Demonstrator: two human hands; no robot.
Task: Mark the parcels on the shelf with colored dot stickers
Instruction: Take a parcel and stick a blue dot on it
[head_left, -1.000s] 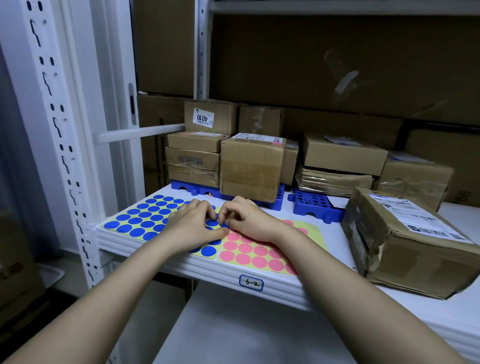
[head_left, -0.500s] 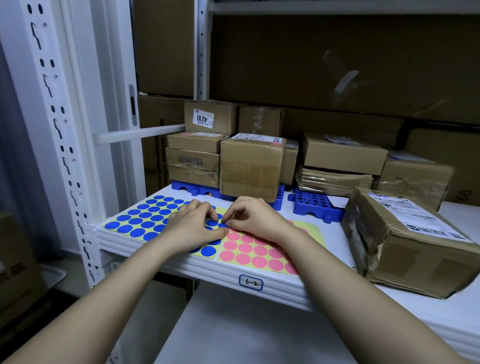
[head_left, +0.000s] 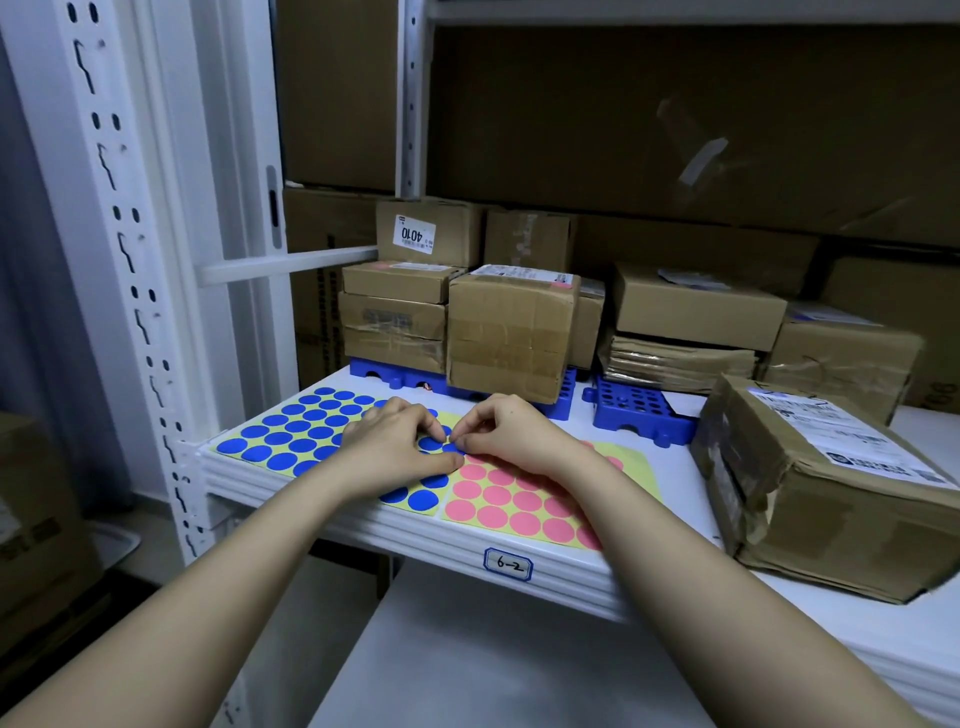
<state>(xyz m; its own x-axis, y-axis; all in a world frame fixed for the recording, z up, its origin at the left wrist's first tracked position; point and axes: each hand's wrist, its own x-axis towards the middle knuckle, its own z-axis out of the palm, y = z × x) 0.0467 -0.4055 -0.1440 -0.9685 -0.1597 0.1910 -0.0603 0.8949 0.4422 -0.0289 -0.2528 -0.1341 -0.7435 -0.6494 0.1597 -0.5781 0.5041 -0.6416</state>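
Two yellow sticker sheets lie side by side on the white shelf (head_left: 363, 525): a sheet of blue dots (head_left: 291, 441) on the left and a sheet of pink dots (head_left: 498, 504) on the right. My left hand (head_left: 395, 447) rests on the blue sheet with fingers curled, pressing it down. My right hand (head_left: 509, 436) meets it at the sheet's right edge, its fingertips pinching a blue dot (head_left: 451, 446). Brown parcels stand behind: a taped box (head_left: 509, 338) in the middle, a stack (head_left: 395, 317) to its left, and a large labelled parcel (head_left: 831, 488) at the right.
Blue plastic pallets (head_left: 639, 410) lie under the rear parcels. White perforated uprights (head_left: 119, 234) frame the shelf on the left. A tag reading 6-2 (head_left: 508, 564) sits on the shelf's front edge. Big cartons fill the back wall, with a lower shelf below.
Both hands stay at the seam between the sheets. The fingertips of my right hand have shifted slightly at the blue dot; the sheets and parcels have not moved.
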